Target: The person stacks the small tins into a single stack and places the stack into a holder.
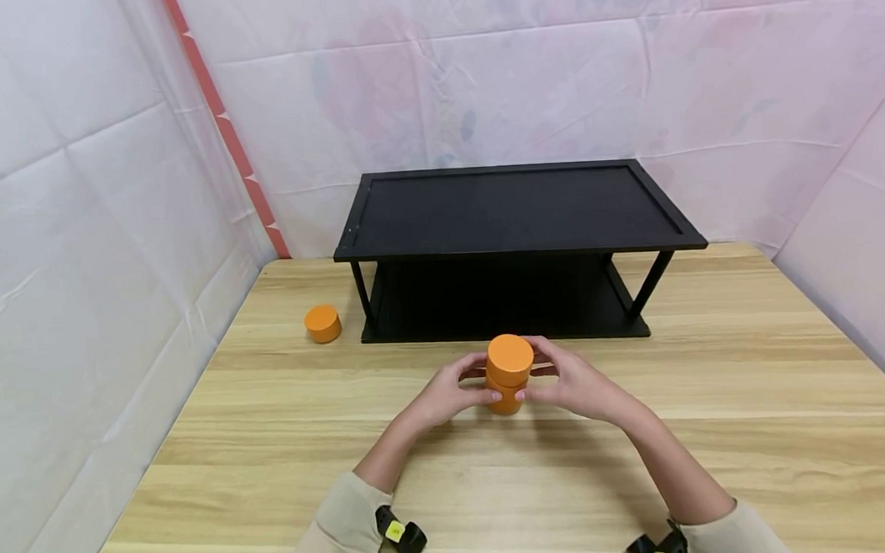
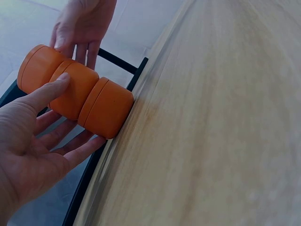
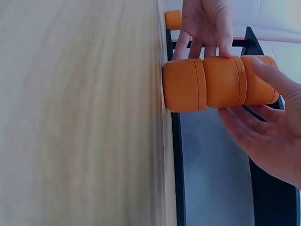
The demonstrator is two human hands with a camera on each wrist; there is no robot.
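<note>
Three round orange jars stand stacked, each with a seam like that of a lid near one end. The bottom jar rests on the wooden table, with the middle jar and the top jar above it. My left hand holds the stack from the left, thumb across the middle jar and fingers behind, the lowest reaching the bottom jar. From the right my right hand holds it, thumb on the top jar and fingers curved behind. In the head view the lower jars are partly hidden.
Just behind the stack stands a black two-level shelf on slim posts. A short orange round piece sits on the table left of the shelf. White sheets hang around the back and sides.
</note>
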